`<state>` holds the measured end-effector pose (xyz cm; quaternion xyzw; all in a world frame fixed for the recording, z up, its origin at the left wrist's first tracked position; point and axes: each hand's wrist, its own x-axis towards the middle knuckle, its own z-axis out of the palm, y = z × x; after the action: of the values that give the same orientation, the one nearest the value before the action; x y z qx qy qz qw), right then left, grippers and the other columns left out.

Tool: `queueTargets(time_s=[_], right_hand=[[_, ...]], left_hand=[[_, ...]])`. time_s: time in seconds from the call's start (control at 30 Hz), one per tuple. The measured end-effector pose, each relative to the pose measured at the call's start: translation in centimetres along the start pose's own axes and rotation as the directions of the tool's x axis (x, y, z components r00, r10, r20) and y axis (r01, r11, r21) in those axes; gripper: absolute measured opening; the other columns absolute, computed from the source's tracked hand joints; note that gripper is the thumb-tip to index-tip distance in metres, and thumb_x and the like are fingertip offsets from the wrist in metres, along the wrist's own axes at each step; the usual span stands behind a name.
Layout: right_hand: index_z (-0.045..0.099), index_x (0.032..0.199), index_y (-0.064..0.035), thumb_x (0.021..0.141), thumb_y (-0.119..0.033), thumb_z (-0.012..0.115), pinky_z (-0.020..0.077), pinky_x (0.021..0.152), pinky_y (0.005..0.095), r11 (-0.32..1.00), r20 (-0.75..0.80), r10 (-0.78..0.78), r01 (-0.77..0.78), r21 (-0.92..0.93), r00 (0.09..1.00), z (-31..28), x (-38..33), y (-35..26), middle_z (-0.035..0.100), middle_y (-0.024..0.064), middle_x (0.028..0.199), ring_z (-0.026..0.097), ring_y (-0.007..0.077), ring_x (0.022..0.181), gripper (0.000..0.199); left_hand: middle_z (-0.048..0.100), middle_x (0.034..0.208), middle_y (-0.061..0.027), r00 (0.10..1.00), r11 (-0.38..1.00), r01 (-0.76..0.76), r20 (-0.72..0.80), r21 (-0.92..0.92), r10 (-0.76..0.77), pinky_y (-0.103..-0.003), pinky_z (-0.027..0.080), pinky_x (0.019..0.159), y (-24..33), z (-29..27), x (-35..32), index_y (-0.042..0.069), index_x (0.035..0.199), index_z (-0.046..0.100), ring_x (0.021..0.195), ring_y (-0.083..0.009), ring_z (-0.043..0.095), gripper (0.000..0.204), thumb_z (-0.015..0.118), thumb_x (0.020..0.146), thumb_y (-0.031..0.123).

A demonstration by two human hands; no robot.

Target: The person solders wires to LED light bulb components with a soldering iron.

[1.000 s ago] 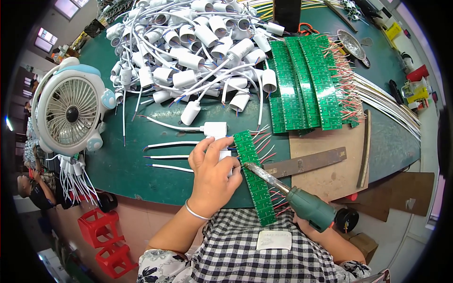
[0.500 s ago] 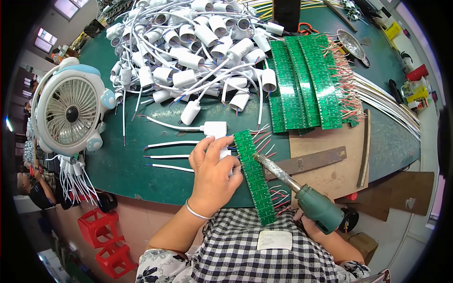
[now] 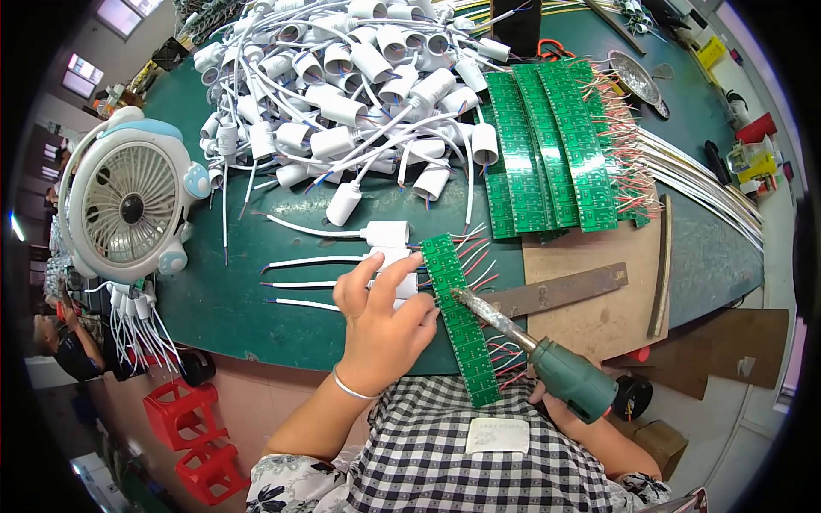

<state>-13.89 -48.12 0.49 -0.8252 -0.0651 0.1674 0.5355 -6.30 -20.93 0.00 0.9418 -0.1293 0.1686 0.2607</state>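
Green board strip [image 3: 470,346] sits between hands: left hand [image 3: 380,323] bent over white sockets [image 3: 392,255] left of it, pinch can't tell, right hand [image 3: 556,411] clamped round soldering gun [image 3: 571,380], whose tip, if slipping leftward across strip, could burn fingers.

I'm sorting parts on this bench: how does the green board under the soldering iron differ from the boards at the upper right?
The near board lies singly; the far boards overlap in a stack. The soldering iron has its tip over the near board, away from the far boards. Both are green strips with reddish and white wires along their right side.
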Motion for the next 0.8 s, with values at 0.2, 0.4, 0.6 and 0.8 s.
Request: queueTargets(time_s=[0.2, 0.4, 0.6, 0.8], right_hand=[[0.066, 0.094, -0.0063, 0.073, -0.007, 0.067, 0.0481, 0.075, 0.0339, 0.999, 0.006, -0.033, 0.034, -0.012, 0.999, 0.2, -0.4, 0.8, 0.066, 0.0098, 0.093, 0.064, 0.0263, 0.084, 0.022], [0.066, 0.097, -0.0042, 0.073, -0.006, 0.067, 0.0491, 0.076, 0.0327, 0.999, -0.019, -0.048, 0.048, 0.008, 0.999, 0.4, -0.3, 0.6, 0.066, 0.0106, 0.095, 0.064, 0.026, 0.085, 0.024], [0.065, 0.099, -0.0029, 0.072, -0.004, 0.067, 0.0493, 0.077, 0.0326, 0.998, -0.003, -0.061, 0.061, 0.032, 0.998, 0.4, 0.1, 0.4, 0.066, 0.0114, 0.095, 0.065, 0.0261, 0.086, 0.027], [0.064, 0.1, -0.0026, 0.072, -0.003, 0.068, 0.0493, 0.077, 0.0325, 0.993, -0.014, -0.106, 0.105, -0.048, 0.994, 0.4, 0.1, 0.3, 0.066, 0.0116, 0.095, 0.065, 0.0261, 0.087, 0.029]], left_hand=[[0.052, 0.126, 0.0, 0.986, 0.955, -0.147, -0.039, 0.256, 0.162, -0.045, 0.022, 0.095, 0.0, 0.1, -0.4, 0.018, 0.069, 0.063, 0.122, -0.0299, 0.034, 0.014, 0.073, 0.059, 0.013], [0.054, 0.123, 0.0026, 0.983, 0.944, -0.155, -0.051, 0.292, 0.177, -0.045, 0.022, 0.096, -0.1, 0.5, -0.4, 0.018, 0.066, 0.061, 0.121, -0.0289, 0.036, 0.013, 0.071, 0.06, 0.012], [0.055, 0.121, 0.0041, 0.972, 0.936, -0.182, -0.089, 0.301, 0.218, -0.045, 0.021, 0.098, -0.5, 1.1, -0.4, 0.018, 0.066, 0.06, 0.121, -0.0273, 0.037, 0.014, 0.069, 0.06, 0.01], [0.056, 0.119, 0.0053, 0.972, 0.937, -0.186, -0.085, 0.295, 0.22, -0.044, 0.02, 0.1, -0.5, 1.3, -0.3, 0.018, 0.066, 0.058, 0.121, -0.0263, 0.037, 0.013, 0.067, 0.061, 0.01]])
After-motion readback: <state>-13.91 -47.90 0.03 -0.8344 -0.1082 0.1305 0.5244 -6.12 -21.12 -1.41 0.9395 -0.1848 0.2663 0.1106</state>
